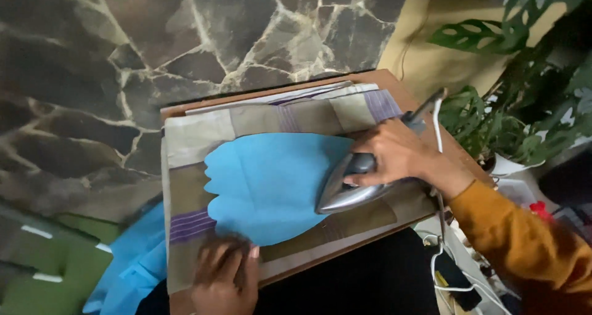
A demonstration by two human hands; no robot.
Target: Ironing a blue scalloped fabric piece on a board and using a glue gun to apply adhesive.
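While the iron [345, 188] rests flat on the right edge of the blue cloth piece [268, 185], the right hand [394, 155] wraps its fingers over the iron's dark handle, closed around it. That cloth piece has a scalloped left edge and lies spread in the middle of a striped cover [191, 136] in beige, olive and purple bands, which drapes over a brown board surface [394, 84]. Near the front edge, the left hand [225, 278] lies flat with its fingers pressed down together on the cover, touching the lower rim of the blue cloth and gripping nothing. An orange sleeve [518, 241] covers the right forearm. A white cord [439, 130] runs from the iron's rear past the board's right side and loops down below it. More blue fabric [132, 259] hangs off the board's front left corner toward the floor. Behind the board stands a wall of dark irregular stones [123, 56] with pale joints. To the right, a leafy green plant [524, 105] with split leaves stands in a white pot [512, 165], near the board's far right corner.
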